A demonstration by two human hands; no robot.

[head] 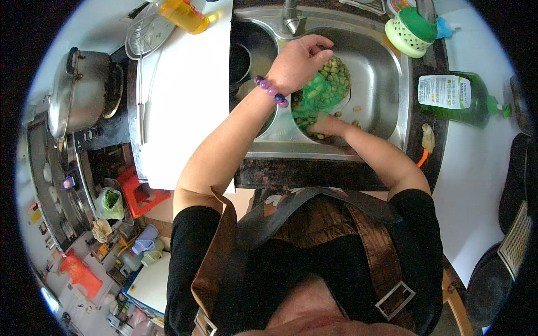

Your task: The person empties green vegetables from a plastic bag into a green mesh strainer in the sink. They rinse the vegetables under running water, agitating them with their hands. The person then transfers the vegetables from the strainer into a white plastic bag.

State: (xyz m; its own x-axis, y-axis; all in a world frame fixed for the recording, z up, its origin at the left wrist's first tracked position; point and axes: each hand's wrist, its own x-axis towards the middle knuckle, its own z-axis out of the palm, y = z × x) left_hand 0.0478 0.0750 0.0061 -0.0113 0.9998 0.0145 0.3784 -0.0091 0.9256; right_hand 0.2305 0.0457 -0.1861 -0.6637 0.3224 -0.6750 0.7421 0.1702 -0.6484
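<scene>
In the right basin of a stainless steel sink (380, 92), translucent green mesh or plastic (321, 90) lies among many small brownish-green pieces (336, 71), whose kind I cannot tell. My left hand (300, 63), with a bracelet of purple and blue beads (269, 89), hovers over the upper left of the heap. Its fingers are bent, thumb apart from the forefinger, with nothing seen between them. My right hand (325, 125) reaches down into the basin at the near side of the heap. Its fingertips are hidden among the pieces and the green material.
The faucet (291, 19) stands behind the basins. A dark round vessel (240, 63) sits in the left basin. To the right are a green detergent bottle (454, 98) and a pale green perforated basket (410, 35). A wire strainer (147, 33) and a bottle of yellow liquid (183, 14) lie left.
</scene>
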